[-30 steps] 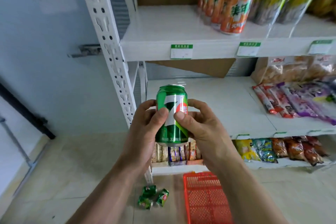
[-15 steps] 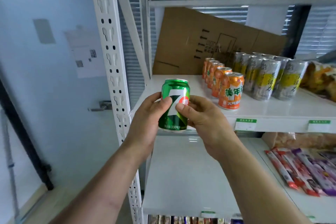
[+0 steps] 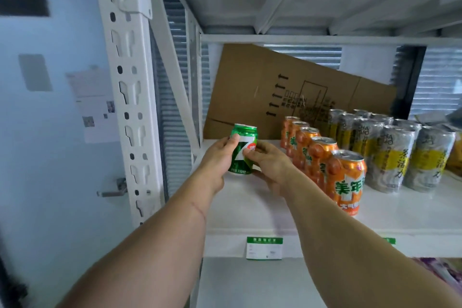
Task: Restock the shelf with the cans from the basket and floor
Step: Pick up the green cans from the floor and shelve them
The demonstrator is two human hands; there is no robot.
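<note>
A green can [image 3: 241, 155] with a white and red logo stands upright over the left part of the white shelf [image 3: 250, 210]. My left hand [image 3: 217, 160] grips its left side and my right hand [image 3: 268, 166] grips its right side. The can's base is at or just above the shelf surface; I cannot tell if it touches. A row of orange cans [image 3: 346, 180] runs front to back to the right of it.
Silver and yellow cans [image 3: 390, 155] stand right of the orange row. A tilted cardboard sheet [image 3: 275, 90] leans at the shelf's back. The white perforated upright [image 3: 127, 97] is at left. A green price tag [image 3: 264, 247] hangs on the shelf edge.
Both hands have carried the green can up from in front of the lower shelf and forward onto the can shelf. The view rose from the floor and basket to this shelf.
</note>
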